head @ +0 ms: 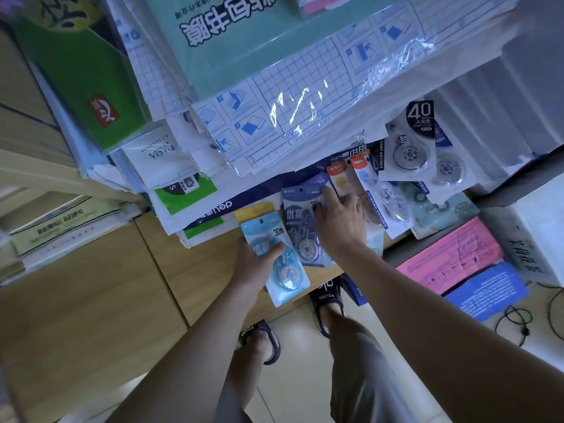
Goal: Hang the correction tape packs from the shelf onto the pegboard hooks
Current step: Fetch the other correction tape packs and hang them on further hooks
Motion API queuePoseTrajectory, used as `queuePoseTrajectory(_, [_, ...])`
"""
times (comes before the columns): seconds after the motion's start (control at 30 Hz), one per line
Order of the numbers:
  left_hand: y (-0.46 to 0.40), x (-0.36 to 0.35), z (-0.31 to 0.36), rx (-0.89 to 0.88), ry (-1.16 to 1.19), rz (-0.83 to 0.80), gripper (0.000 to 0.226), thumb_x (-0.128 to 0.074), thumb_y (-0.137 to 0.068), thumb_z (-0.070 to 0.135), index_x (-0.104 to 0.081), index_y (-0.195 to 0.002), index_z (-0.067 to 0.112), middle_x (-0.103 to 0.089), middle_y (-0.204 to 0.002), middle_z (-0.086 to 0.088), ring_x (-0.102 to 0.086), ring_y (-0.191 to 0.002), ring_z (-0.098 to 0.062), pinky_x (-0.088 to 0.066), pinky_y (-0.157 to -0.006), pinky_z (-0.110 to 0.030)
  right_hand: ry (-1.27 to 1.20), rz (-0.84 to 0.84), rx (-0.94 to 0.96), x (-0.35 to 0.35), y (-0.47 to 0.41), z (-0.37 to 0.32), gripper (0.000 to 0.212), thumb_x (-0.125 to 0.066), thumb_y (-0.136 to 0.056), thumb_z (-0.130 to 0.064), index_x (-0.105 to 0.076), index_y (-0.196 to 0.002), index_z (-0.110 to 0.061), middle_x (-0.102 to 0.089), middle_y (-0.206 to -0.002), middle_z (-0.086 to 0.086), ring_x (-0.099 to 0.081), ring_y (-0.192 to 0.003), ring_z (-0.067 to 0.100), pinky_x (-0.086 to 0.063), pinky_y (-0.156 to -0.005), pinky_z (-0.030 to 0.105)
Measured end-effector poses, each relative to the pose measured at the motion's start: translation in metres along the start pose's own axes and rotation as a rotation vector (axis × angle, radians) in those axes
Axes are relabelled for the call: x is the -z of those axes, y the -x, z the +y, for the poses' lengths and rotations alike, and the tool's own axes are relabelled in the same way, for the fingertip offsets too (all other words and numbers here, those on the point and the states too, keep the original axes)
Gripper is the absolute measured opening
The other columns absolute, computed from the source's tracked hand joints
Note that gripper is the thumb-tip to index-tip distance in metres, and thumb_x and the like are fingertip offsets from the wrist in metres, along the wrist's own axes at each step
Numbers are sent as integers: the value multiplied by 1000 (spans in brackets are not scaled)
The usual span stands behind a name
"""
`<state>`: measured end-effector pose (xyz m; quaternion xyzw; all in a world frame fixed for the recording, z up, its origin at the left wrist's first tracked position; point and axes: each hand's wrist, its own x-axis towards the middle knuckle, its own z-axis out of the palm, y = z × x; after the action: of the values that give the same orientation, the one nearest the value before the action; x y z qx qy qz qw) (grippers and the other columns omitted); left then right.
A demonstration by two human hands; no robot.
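Your left hand [254, 267] grips a light-blue plastic correction tape pack [276, 257], thumb across its front. Just right of it, your right hand [340, 222] rests spread fingers on a dark-blue carded correction tape pack [300, 221].

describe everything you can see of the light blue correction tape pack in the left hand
The light blue correction tape pack is a flat card with a clear plastic blister over a round, pale blue dispenser. It has a hang hole near the top and "30m" printed beside it. It lies tilted over the wooden shelf edge, lower end past it. The left hand grips its left edge, thumb on the front. A yellow pack peeks out behind it.
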<state>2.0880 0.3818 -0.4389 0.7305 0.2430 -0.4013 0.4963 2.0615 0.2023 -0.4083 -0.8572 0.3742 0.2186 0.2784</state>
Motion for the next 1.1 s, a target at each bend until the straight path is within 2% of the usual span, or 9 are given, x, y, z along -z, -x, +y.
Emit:
queuePoseTrajectory(0.17, [-7,0,-5,-10,-25,5,53,-84,-87,13,-54,-131,16,-72,-121,-4,-72,-103,-18,-58,-81,-35,-183,-45,-14,-7,4,5,51,-46,-107,-32,-34,-156,-25,-52,-148,23,-57,-127,43,-52,-98,51])
queuePoseTrajectory(0.27, [-7,1,-5,-16,-42,8,51,-83,-88,13,-53,-129,14,-71,-118,-4,-71,-101,-17,-57,-79,-33,-265,-98,-123,-10,5,5,59,-49,-106,-47,-32,-149,-10,-64,-131,23,-66,-110,40,-56,-89,51])
queuePoseTrajectory(0.43, [-9,3,-6,-10,-49,12,50,-83,-89,12,-52,-128,13,-71,-114,-2,-71,-95,-13,-56,-73,-30,-146,-181,-124,-19,6,7,76,-44,-101,-67,-39,-146,-6,-55,-145,21,-43,-141,36,-34,-116,45])
queuePoseTrajectory(0.53, [-8,5,-6,-1,-48,12,49,-83,-89,12,-52,-127,15,-71,-116,-4,-72,-99,-19,-59,-85,-39,-143,-192,-63,-19,6,6,88,-54,-92,-75,-33,-154,-15,-52,-146,18,-48,-137,38,-42,-108,46])
queuePoseTrajectory(0.63, [-6,7,-6,-19,-55,16,49,-82,-89,12,-53,-128,12,-71,-119,-7,-72,-102,-24,-60,-86,-40,-248,-223,-64,-19,9,10,86,-69,-88,-67,-33,-153,-25,-54,-136,16,-60,-118,38,-50,-86,40])
queuePoseTrajectory(0.77, [3,18,-4,-38,-105,-24,56,-85,-80,22,-58,-129,16,-74,-119,-4,-74,-106,-23,-61,-89,-44,-377,-290,-61,-13,14,14,73,-77,-88,-51,-40,-146,-25,-66,-113,7,-68,-96,32,-59,-75,43])
queuePoseTrajectory(0.9, [14,32,-1,-35,-139,-53,72,-85,-63,44,-60,-126,22,-77,-117,1,-77,-103,-20,-62,-92,-50,-485,-309,-105,-12,23,22,52,-81,-88,-36,-49,-125,-20,-67,-106,6,-71,-92,33,-65,-74,50])
queuePoseTrajectory(1.03, [42,39,16,-13,-112,-82,49,-84,-86,24,-59,-128,19,-76,-118,-1,-76,-102,-19,-63,-88,-43,-769,-300,-193,7,40,37,33,-78,-92,-9,-58,-116,-19,-70,-98,1,-72,-70,12,-57,-48,27])
queuePoseTrajectory(1.1, [60,40,28,-25,-125,-106,52,-85,-83,29,-58,-127,20,-76,-119,-3,-76,-103,-20,-62,-92,-46,-851,-293,-188,35,56,44,34,-75,-93,-1,-58,-104,-27,-72,-96,-2,-73,-67,6,-61,-51,27])
